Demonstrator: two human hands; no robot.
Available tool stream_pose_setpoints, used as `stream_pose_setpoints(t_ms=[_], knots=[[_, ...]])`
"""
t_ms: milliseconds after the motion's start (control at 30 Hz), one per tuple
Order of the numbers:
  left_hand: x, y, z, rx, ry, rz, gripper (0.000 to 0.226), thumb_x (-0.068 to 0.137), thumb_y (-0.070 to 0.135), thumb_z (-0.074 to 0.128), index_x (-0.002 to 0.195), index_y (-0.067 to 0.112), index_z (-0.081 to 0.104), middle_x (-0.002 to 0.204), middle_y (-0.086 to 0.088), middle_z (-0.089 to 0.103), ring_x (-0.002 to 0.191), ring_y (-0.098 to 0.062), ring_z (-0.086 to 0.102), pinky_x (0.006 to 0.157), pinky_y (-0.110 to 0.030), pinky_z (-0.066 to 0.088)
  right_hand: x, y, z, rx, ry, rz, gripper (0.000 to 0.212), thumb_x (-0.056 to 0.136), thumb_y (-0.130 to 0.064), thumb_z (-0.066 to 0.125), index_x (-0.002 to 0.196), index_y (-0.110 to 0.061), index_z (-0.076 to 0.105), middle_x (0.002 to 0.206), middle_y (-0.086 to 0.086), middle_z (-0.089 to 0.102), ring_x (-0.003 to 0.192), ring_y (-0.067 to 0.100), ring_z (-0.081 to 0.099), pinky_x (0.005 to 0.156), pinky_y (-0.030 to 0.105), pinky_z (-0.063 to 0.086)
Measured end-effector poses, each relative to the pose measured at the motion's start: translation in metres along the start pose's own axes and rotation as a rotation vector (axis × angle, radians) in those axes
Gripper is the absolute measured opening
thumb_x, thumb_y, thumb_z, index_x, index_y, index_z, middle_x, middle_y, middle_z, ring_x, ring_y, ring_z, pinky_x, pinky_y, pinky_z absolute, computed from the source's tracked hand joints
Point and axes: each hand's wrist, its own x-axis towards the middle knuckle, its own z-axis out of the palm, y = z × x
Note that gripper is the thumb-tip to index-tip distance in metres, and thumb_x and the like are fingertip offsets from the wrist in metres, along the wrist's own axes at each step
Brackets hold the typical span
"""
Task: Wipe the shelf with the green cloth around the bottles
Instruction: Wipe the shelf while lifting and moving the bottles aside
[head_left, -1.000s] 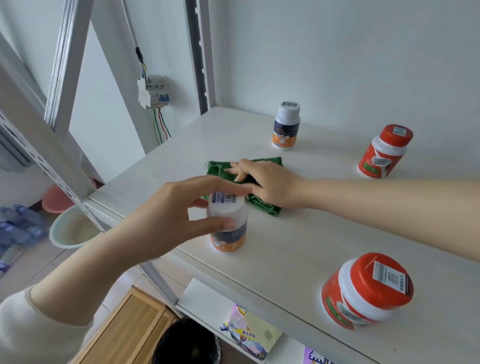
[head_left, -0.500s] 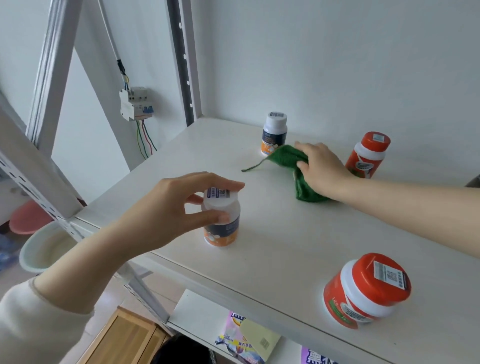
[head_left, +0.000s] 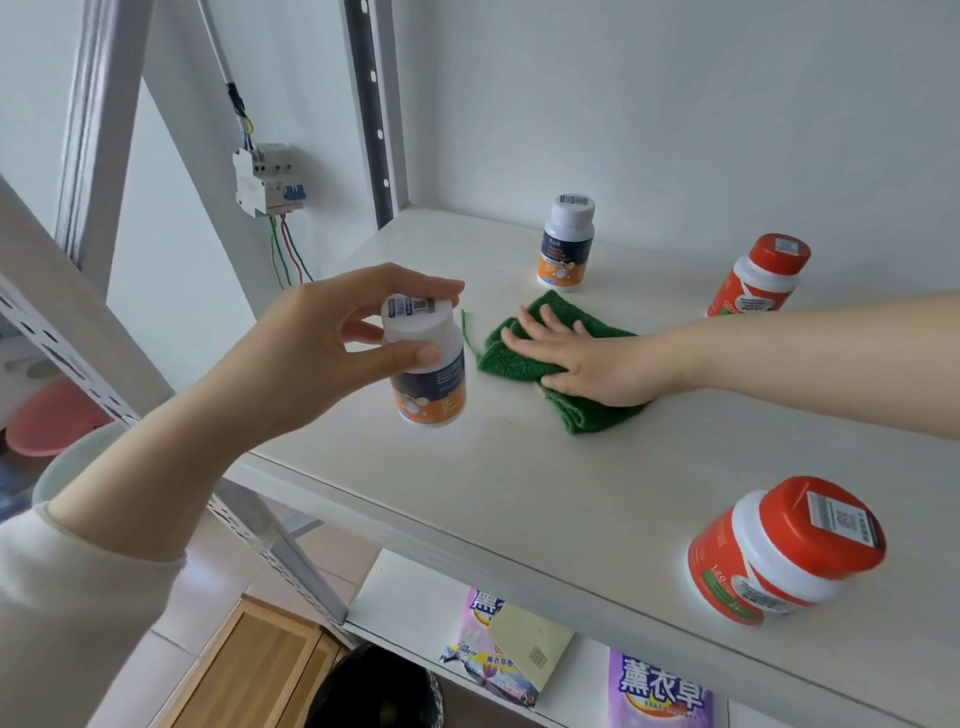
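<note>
White shelf — right hand flat on cloth

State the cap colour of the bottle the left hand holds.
White cap, with a barcode sticker on top; clearest in the head view.

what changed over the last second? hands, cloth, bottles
The right hand swept the green cloth from mid-shelf back to between the rear white bottle and the rear red bottle, then forward again towards the held bottle. The left hand keeps gripping that bottle by its cap. Both rear bottles and the front red bottle stayed put.
</note>
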Motion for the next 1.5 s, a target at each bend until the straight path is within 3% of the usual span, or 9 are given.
stream_pose_setpoints(t_ms=[367,667,767,833,900,1033,1167,1333,1500], knots=[[0.005,-0.009,-0.023,0.005,-0.155,0.113,0.036,0.08,0.021,0.067,0.102,0.048,0.058,0.113,0.022,0.064,0.106,0.005,0.059,0.092,-0.021,0.05,0.006,-0.067,-0.008,-0.107,-0.065,0.448,0.057,0.102,-0.013,0.018,0.146,-0.017,-0.017,0.155,0.01,-0.023,0.144,0.03,-0.014,0.118,0.046,0.001],[0.01,-0.015,-0.024,-0.058,-0.189,0.169,0.033,0.081,0.021,0.066,0.101,0.047,0.059,0.113,0.015,0.066,0.107,-0.003,0.06,0.094,-0.031,0.051,-0.02,-0.12,0.055,0.283,0.473,0.441,0.052,0.098,-0.01,0.03,0.147,-0.023,0.019,0.159,-0.001,0.004,0.146,0.015,0.007,0.119,0.033,0.012],[0.01,-0.013,-0.023,-0.074,-0.184,0.183,0.033,0.082,0.021,0.065,0.101,0.047,0.058,0.112,0.014,0.066,0.106,-0.003,0.06,0.093,-0.029,0.051,-0.055,-0.152,0.081,0.454,0.688,0.369,0.042,0.096,-0.009,0.042,0.134,-0.025,0.047,0.145,-0.008,0.04,0.084,-0.03,0.049,0.095,0.003,0.025],[0.011,-0.013,-0.023,-0.075,-0.191,0.188,0.033,0.082,0.021,0.065,0.1,0.047,0.057,0.113,0.013,0.065,0.107,-0.005,0.06,0.093,-0.029,0.051,-0.074,-0.162,0.095,0.544,0.758,0.353,0.036,0.093,-0.01,0.048,0.125,-0.025,0.057,0.105,-0.009,0.069,0.051,-0.018,0.049,0.065,0.001,0.034],[0.012,-0.013,-0.023,-0.08,-0.197,0.193,0.033,0.083,0.02,0.065,0.1,0.047,0.057,0.114,0.013,0.065,0.108,-0.008,0.06,0.093,-0.029,0.051,-0.089,-0.164,0.1,0.634,0.74,0.356,0.032,0.094,-0.014,0.048,0.12,-0.028,0.059,0.067,-0.006,0.064,0.045,0.003,0.049,0.05,0.01,0.035],[0.013,-0.012,-0.026,-0.078,-0.176,0.199,0.033,0.083,0.02,0.064,0.098,0.048,0.057,0.11,0.02,0.064,0.104,-0.007,0.061,0.086,-0.016,0.051,-0.1,-0.147,0.082,0.884,0.923,0.318,0.033,0.094,-0.008,0.046,0.105,-0.038,0.055,0.103,-0.008,0.066,0.085,-0.001,0.061,0.083,0.013,0.044],[0.012,-0.013,-0.032,-0.062,-0.157,0.187,0.032,0.083,0.021,0.064,0.1,0.047,0.057,0.109,0.026,0.062,0.104,-0.005,0.06,0.086,-0.012,0.049,-0.081,-0.117,0.05,0.793,1.204,0.576,0.037,0.096,-0.01,0.042,0.128,-0.024,0.052,0.12,-0.002,0.061,0.112,0.016,0.056,0.083,0.011,0.038],[0.013,-0.015,-0.033,-0.039,-0.135,0.163,0.031,0.083,0.02,0.064,0.107,0.04,0.058,0.107,0.027,0.061,0.105,-0.008,0.06,0.086,-0.014,0.05,-0.03,-0.08,0.051,0.452,0.826,0.743,0.047,0.099,-0.012,0.033,0.145,-0.022,0.03,0.154,0.001,0.028,0.142,0.019,0.025,0.111,0.028,0.025],[0.013,-0.019,-0.039,-0.065,-0.1,0.17,0.034,0.082,0.02,0.065,0.099,0.049,0.057,0.11,0.018,0.065,0.107,-0.009,0.061,0.091,-0.029,0.052,-0.009,-0.118,0.058,0.332,0.654,0.465,0.049,0.099,-0.019,0.032,0.147,-0.024,0.02,0.158,-0.007,0.012,0.146,0.011,0.01,0.115,0.029,0.015]])
